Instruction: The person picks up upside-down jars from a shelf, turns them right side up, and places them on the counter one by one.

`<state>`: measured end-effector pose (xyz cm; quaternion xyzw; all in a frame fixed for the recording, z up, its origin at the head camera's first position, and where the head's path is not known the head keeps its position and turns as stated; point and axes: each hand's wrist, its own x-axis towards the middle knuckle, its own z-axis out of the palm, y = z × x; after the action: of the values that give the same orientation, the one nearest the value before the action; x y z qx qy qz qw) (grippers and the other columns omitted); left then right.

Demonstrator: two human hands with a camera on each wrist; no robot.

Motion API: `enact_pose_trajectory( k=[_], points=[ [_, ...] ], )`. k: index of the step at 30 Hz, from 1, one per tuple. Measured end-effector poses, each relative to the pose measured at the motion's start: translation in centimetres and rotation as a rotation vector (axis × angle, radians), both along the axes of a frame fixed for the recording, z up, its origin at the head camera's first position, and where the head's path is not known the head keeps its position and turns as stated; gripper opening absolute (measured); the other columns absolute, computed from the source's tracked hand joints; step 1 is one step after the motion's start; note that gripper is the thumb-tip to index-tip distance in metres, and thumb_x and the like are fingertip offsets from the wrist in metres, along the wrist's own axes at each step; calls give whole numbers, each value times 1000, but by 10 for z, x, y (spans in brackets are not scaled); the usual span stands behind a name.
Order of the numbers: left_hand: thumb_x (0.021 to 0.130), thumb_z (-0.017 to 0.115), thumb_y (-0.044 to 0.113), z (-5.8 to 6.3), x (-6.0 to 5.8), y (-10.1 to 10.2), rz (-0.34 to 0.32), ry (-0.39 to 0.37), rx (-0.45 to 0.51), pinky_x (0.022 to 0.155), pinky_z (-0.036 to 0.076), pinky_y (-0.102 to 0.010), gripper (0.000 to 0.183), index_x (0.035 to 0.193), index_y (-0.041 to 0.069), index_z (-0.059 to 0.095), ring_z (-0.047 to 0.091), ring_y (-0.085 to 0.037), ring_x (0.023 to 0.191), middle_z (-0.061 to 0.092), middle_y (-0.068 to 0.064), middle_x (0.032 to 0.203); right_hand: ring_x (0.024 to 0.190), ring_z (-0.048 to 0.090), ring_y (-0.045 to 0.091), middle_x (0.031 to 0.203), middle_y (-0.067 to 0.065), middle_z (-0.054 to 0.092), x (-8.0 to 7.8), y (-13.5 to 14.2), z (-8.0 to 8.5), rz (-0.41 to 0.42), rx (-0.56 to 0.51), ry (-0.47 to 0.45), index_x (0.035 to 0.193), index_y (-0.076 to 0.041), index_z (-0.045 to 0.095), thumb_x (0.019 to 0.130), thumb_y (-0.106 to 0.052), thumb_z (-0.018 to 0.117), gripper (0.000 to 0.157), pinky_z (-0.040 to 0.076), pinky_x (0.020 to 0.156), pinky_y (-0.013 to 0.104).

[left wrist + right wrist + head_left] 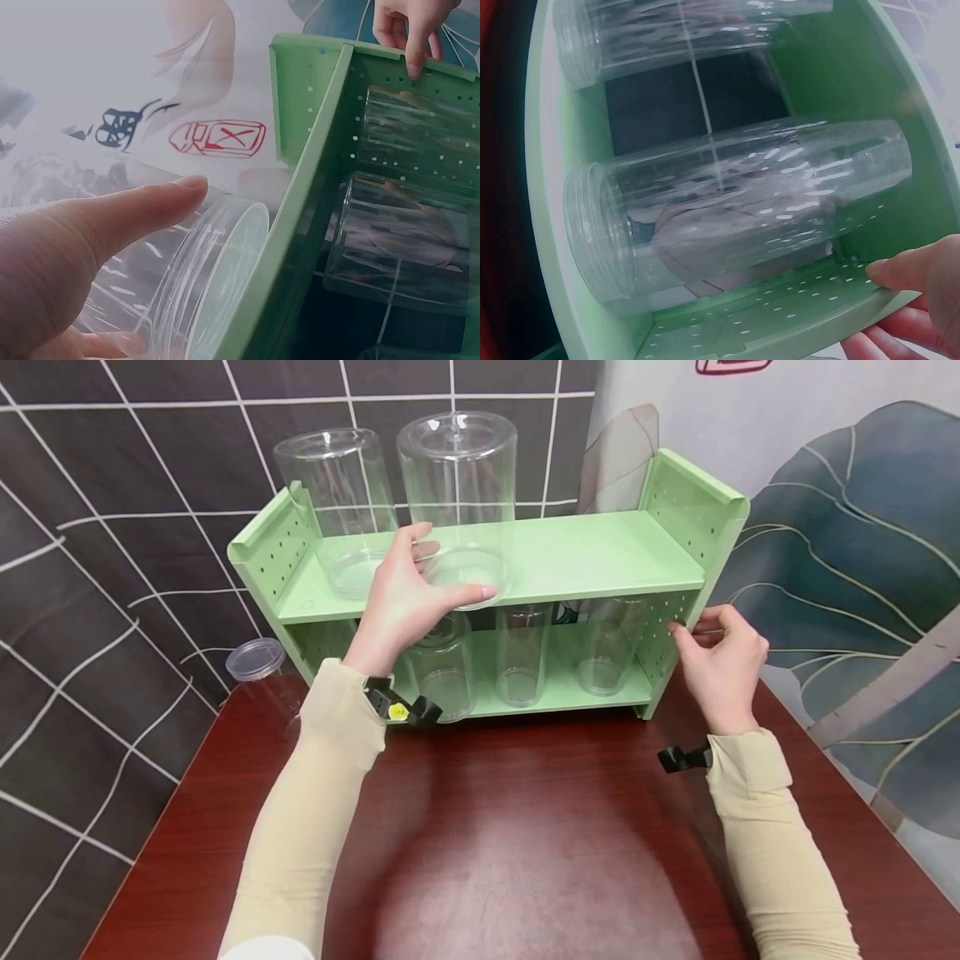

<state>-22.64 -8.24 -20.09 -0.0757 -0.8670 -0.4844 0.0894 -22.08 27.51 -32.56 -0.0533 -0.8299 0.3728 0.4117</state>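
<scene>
A large clear plastic jar (457, 485) stands on the upper board of a green two-tier shelf (600, 547), its ridged end down. My left hand (412, 593) grips this jar low down, thumb across the front and fingers round its left side. In the left wrist view, the thumb (150, 214) lies along the jar wall just above the ridged rim (214, 277). At the shelf's right side panel, my right hand (720, 652) pinches the front edge between thumb and fingers. In the right wrist view, the thumb (911, 270) presses the panel's inner face.
Another large clear jar (337, 493) stands left on the upper board. Slimmer clear jars (521, 656) line the lower board. A lidded jar (258, 668) stands on the red-brown table (540, 827) beside the shelf's left side. A dark tiled wall (97, 568) rises behind.
</scene>
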Motion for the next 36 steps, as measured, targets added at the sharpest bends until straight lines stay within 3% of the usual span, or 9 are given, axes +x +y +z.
enact_pose_trajectory(
  k=[10, 20, 24, 27, 31, 36],
  points=[
    [53, 87, 53, -11, 19, -3, -22, 60, 43, 96, 36, -22, 104, 139, 28, 33, 44, -11, 120, 46, 7, 133, 68, 55, -3, 84, 6, 68, 0, 1, -1, 4, 9, 16, 96, -6, 68, 81, -29, 71, 28, 42, 61, 10],
    [54, 87, 50, -27, 38, 0, -46, 178, 94, 96, 37, -20, 101, 138, 29, 36, 47, -8, 115, 48, 7, 130, 68, 54, -4, 86, 7, 68, -1, 0, -1, 1, 10, 16, 97, -5, 68, 81, -29, 71, 29, 41, 61, 10],
    [61, 89, 34, -22, 62, 3, -58, 222, 131, 98, 37, -21, 95, 139, 19, 37, 47, -10, 118, 50, 0, 132, 68, 54, -3, 86, 7, 68, -2, -2, -1, 5, 13, 25, 97, -5, 68, 81, -29, 71, 29, 42, 62, 10],
    [62, 89, 20, -22, 78, 5, -57, 269, 156, 100, 37, -27, 80, 125, 4, 43, 45, -14, 122, 47, -5, 135, 69, 55, -2, 86, 7, 68, -2, -3, -2, 5, 8, 29, 97, -5, 68, 81, -29, 71, 29, 42, 62, 10],
    [58, 91, 27, -46, 79, 1, -43, 327, 140, 97, 40, -27, 80, 120, 7, 44, 46, -9, 118, 48, 5, 132, 69, 55, -1, 87, 6, 68, -1, -3, -2, -4, -9, 17, 98, -6, 69, 81, -31, 71, 30, 42, 62, 10],
    [56, 88, 45, -83, 79, -6, -53, 299, 114, 94, 41, -29, 91, 131, 26, 40, 48, -3, 112, 50, 15, 126, 70, 55, -1, 89, 6, 68, 1, -4, -1, -4, -11, 0, 100, -6, 68, 82, -31, 71, 31, 42, 62, 10]
  ],
)
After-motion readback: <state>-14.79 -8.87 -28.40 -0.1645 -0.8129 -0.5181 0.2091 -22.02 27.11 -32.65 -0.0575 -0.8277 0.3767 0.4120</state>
